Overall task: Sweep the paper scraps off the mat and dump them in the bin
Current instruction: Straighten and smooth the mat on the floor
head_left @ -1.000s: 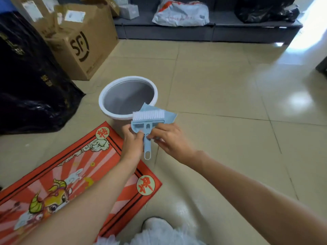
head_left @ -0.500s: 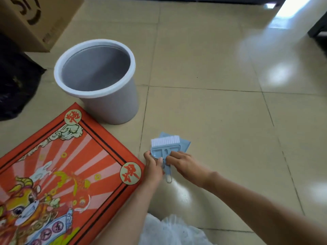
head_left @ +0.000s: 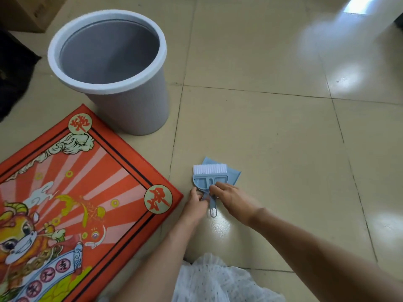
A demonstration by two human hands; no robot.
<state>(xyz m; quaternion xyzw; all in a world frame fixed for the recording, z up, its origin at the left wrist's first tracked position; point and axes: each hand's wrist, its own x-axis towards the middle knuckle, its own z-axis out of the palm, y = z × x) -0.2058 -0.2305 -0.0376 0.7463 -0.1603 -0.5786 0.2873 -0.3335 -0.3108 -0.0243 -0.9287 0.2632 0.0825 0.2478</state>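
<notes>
Beside the mat (head_left: 72, 192), both hands' grip (head_left: 218, 197) pinches the brush (head_left: 209, 179).

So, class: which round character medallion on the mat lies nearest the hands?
The medallion at the mat's corner beside the left hand; the other sits near the bin.

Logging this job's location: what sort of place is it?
Probably an indoor room in a home or small storeroom: glossy beige tiled floor, a printed red mat laid on it, a grey bin and a cardboard box.
</notes>
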